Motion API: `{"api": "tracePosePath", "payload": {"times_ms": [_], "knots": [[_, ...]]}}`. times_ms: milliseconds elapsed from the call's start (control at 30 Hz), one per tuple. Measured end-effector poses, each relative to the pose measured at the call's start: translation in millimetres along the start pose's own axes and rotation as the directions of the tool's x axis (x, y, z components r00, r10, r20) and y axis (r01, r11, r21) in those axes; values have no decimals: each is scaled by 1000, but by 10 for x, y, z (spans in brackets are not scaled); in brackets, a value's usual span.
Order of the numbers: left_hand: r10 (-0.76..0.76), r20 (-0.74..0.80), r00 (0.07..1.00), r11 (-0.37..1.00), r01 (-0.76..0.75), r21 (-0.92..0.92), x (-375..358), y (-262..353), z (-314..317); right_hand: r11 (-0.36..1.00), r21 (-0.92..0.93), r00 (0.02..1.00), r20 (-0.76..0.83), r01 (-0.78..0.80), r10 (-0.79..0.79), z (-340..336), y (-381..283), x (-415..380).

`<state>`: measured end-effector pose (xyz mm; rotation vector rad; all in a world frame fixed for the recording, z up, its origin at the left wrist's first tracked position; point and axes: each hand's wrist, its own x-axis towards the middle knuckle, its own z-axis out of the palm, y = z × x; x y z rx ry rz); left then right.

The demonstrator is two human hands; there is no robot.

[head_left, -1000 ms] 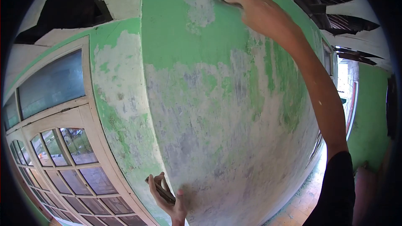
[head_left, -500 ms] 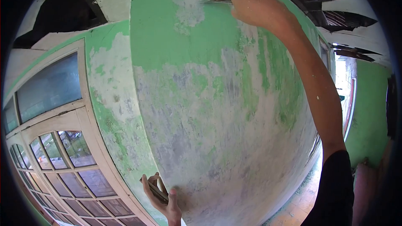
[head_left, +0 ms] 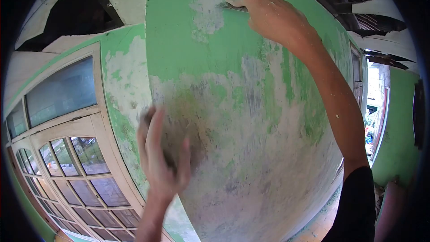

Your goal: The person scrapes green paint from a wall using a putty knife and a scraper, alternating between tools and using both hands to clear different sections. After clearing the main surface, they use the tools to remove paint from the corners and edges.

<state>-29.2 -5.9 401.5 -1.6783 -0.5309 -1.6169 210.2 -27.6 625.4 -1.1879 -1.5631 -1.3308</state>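
My right hand (head_left: 277, 15) is high on the green wall (head_left: 179, 22), closed on a thin flat metal scraper (head_left: 235, 7) whose edge lies at a bare grey patch (head_left: 208, 13). Lower down and to the left, my left hand (head_left: 163, 152) is raised in front of the wall, its fingers curved around a dark flat object (head_left: 168, 159) that motion smears. Much of the wall below the green band shows whitish-grey, scraped surface (head_left: 251, 166) with green remnants.
A white-framed glass-paned door (head_left: 80, 175) with a window pane (head_left: 62, 89) above it stands at the left. Broken ceiling panels (head_left: 380, 11) hang at the upper right. A bright doorway (head_left: 374, 107) opens at the far right.
My left hand has risen from the bottom of the view with the dark object. My right hand and the scraper sit slightly lower in view, as the whole view has shifted a little.
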Motion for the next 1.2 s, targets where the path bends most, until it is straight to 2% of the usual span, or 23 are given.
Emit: {"api": "tracePosePath", "payload": {"times_ms": [33, 67, 133, 167, 233, 300, 367, 500, 533, 567, 600, 633, 667, 700, 767, 800, 867, 900, 967, 1100, 1200], "knots": [[77, 20, 997, 997, -77, -18, 309, -62, 35, 999, 44, 1000, 31, 0, -2, -15, 21, 3], [70, 20, 997, 996, -69, -49, 595, -114, 91, 996, 84, 998, 61, 2, -7, -28, 43, 22], [142, 17, 990, 986, -143, 85, 1079, -234, 227, 996, 87, 999, 35, 26, -29, 4, 72, 81], [141, 12, 990, 987, -141, 80, 1251, -285, 313, 994, 93, 998, 10, 54, -55, 19, 74, 110], [225, 46, 973, 930, -228, 289, 1460, -359, 413, 999, 47, 1000, 18, -1, 0, 40, -26, 67], [236, 38, 971, 901, -233, 366, 1465, -359, 447, 999, -1, 999, 0, -38, 38, 43, -24, 140], [218, 0, 976, 891, -199, 407, 1388, -371, 450, 998, 11, 988, -138, 64, -62, 111, 6, 208], [210, 7, 978, 903, -197, 381, 1390, -396, 484, 998, 58, 992, -124, 39, -31, -61, -124, 349], [210, -5, 978, 896, -190, 401, 1391, -401, 490, 998, -3, 996, 51, -70, 70, -237, -227, 386], [205, -17, 979, 888, -179, 424, 1388, -415, 479, 984, -78, 960, 218, -160, 174, -319, -306, 417], [202, -16, 979, 887, -176, 426, 1384, -419, 474, 985, -76, 960, 221, -158, 171, -219, -222, 372], [207, -14, 978, 893, -183, 411, 1384, -419, 473, 999, -38, 995, 96, -12, 15, -43, -38, 280], [212, -19, 977, 898, -187, 397, 1382, -431, 463, 990, -23, 989, -38, 142, -143, 73, 47, 246], [209, -22, 978, 901, -183, 394, 1372, -442, 456, 989, -27, 989, -35, 145, -146, 113, 35, 254], [214, -22, 976, 899, -188, 397, 1379, -418, 476, 981, -49, 968, -160, 189, -195, 105, 36, 262], [222, -17, 975, 900, -198, 389, 1381, -403, 487, 983, -51, 970, -158, 178, -184, 91, 37, 302], [198, -21, 980, 901, -173, 398, 1383, -417, 474, 1000, -13, 1000, 20, 1, 0, -27, -129, 468], [193, -19, 981, 901, -170, 399, 1376, -420, 474, 1000, -11, 1000, 25, 3, -3, 10, -93, 403], [233, -39, 972, 900, -201, 386, 1377, -436, 470, 975, -22, 959, -172, 222, -223, 116, 5, 218], [242, -34, 970, 906, -213, 366, 1373, -423, 492, 981, -51, 971, -146, 185, -191, 115, 36, 229], [239, -23, 971, 893, -210, 399, 1365, -446, 479, 994, 30, 995, -18, 102, -102, 43, 12, 316]]}}
